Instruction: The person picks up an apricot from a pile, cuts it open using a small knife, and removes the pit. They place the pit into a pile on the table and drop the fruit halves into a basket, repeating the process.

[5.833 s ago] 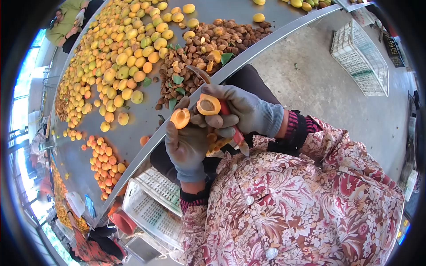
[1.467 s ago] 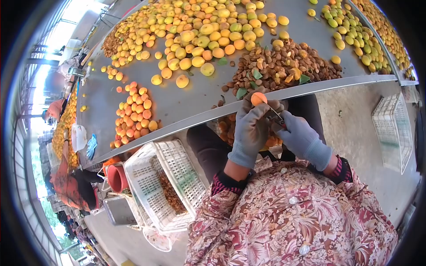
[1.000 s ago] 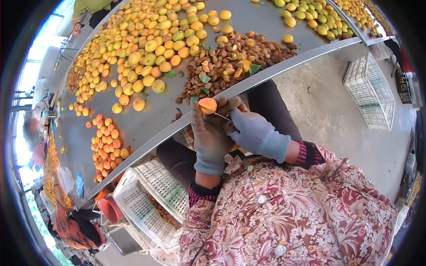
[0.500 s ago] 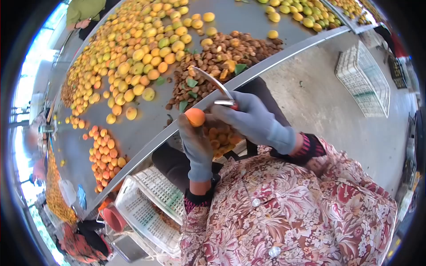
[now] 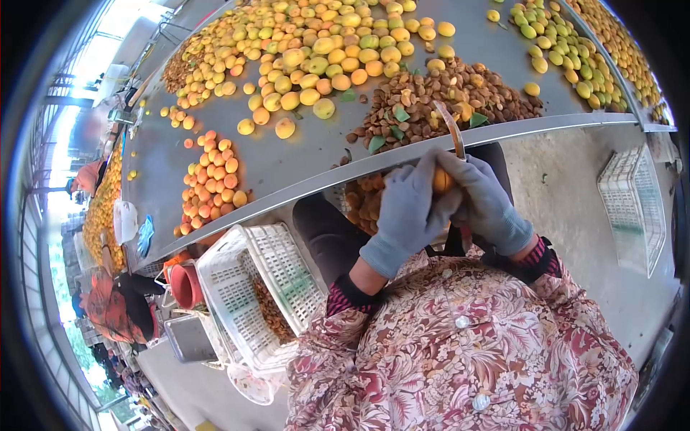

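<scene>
In my gloved right hand (image 5: 489, 201) is a knife (image 5: 453, 131) with a curved blade, which points up and away past my fingers. My gloved left hand (image 5: 404, 215) is closed against an orange apricot (image 5: 441, 180), which sits between my two hands and is partly hidden by fingers. Both hands meet above my lap at the table's front edge. Just beyond them a heap of brown apricot pits (image 5: 424, 100) with some green leaves lies on the metal table (image 5: 287, 154). Below my hands, more apricots (image 5: 363, 197) show in a container, mostly hidden.
Yellow apricots (image 5: 323, 57) cover much of the table's far side. A smaller orange pile (image 5: 210, 179) lies left, greenish fruit (image 5: 560, 50) right. White crates (image 5: 266, 287) stand below the table at left, another crate (image 5: 632, 205) at right. Another person (image 5: 115, 309) is at far left.
My hands have come together, and the apricot has gone from my left fingertips to between both hands, beside the knife. The whole view has swung left, shifting the scene rightward.
</scene>
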`<control>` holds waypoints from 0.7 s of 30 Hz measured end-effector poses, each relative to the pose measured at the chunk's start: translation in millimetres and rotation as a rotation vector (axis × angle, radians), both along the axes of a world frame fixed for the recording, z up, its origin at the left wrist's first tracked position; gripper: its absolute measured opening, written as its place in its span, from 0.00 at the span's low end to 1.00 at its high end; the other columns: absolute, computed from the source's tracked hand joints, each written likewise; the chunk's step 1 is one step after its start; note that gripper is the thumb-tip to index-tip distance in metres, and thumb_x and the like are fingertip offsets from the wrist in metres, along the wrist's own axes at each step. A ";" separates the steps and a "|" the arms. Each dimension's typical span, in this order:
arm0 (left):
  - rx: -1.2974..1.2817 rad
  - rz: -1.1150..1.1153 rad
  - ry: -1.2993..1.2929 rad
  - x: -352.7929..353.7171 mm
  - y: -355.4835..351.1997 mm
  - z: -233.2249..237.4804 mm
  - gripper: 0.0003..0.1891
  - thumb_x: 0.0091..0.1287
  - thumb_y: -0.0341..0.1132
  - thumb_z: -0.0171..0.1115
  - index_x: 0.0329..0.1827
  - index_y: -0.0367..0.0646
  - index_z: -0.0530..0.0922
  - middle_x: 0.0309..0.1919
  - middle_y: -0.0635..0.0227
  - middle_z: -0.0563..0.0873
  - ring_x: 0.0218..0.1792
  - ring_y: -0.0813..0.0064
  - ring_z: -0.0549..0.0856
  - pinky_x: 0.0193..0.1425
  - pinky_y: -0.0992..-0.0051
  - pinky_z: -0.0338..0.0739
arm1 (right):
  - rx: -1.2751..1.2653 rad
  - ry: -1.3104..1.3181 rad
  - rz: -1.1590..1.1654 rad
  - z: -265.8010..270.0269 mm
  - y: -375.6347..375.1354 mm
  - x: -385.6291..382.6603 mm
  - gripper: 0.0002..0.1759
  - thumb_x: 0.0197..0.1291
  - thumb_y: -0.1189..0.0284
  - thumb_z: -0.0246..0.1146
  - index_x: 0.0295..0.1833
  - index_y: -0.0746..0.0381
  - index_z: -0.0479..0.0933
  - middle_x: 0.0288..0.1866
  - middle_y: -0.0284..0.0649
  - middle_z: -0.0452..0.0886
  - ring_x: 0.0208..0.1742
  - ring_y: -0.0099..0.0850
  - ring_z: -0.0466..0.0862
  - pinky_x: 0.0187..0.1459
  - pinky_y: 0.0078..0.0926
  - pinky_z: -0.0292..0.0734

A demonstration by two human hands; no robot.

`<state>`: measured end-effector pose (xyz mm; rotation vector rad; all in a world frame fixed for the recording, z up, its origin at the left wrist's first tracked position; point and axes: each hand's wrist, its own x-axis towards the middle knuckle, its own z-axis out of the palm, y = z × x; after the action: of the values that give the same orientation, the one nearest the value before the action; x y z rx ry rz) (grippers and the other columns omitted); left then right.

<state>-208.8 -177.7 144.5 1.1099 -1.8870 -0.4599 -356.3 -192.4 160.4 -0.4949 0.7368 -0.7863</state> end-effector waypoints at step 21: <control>0.397 0.010 0.830 -7.1 -3.9 -4.5 0.17 0.65 0.31 0.61 0.55 0.35 0.73 0.43 0.70 0.81 0.40 0.83 0.78 0.45 0.83 0.75 | -0.324 0.168 -0.416 2.7 -2.7 36.5 0.08 0.62 0.69 0.64 0.39 0.63 0.76 0.29 0.25 0.76 0.29 0.10 0.72 0.28 0.09 0.67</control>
<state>-215.9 -181.6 140.0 0.9531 -1.0782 -1.1259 -319.8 -195.1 163.1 -0.7175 0.8873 -1.2762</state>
